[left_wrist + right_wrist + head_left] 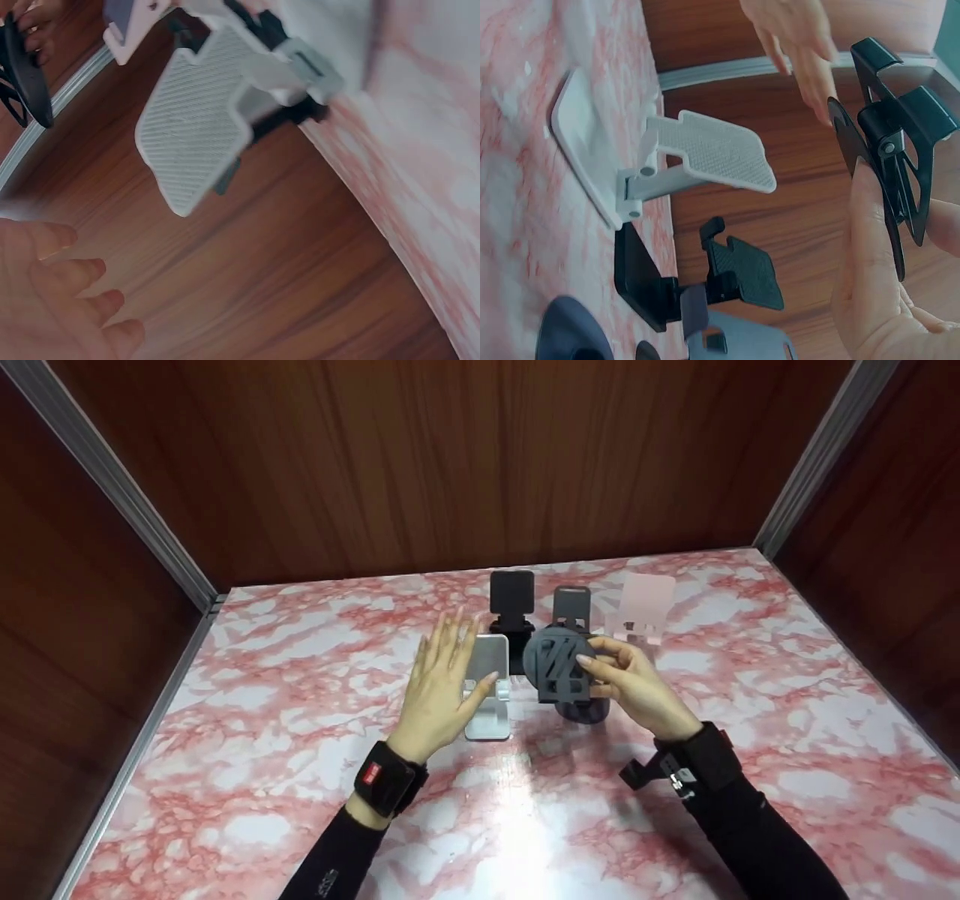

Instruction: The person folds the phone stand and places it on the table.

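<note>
Since the dark round-disc stand (pixel 561 666) is up off the table (pixel 300 712), all its weight sits in the right hand (pixel 636 684), thumb on one side, other fingers on the opposite side, pinching it near the edge. Left hand (pixel 436 686) holds nothing: fingers straight and slightly parted, thumb out to the side, near the white stand (pixel 487 721) but apart from it in the left wrist view.

Handling, judged by looks: thin plates, probably metal, so stiff and fairly light, not fragile. Surface looks smooth, may slip a bit if pinched only at the rim. Right wrist view shows a hinge with a pin and two bent lips at one end; the joint may swing if only one plate is held. Best hold: disc and folded plate together, thumb against fingers, clear of the hinge gap so skin isn't nipped. Cut-out plate edges may feel sharp; the disc's round rim looks kinder.

Around it: square-plated black stand (pixel 512 592) behind the white one, grey stand (pixel 571 601) behind the held piece and partly hidden by it, pink stand (pixel 647 598) farther right.
</note>
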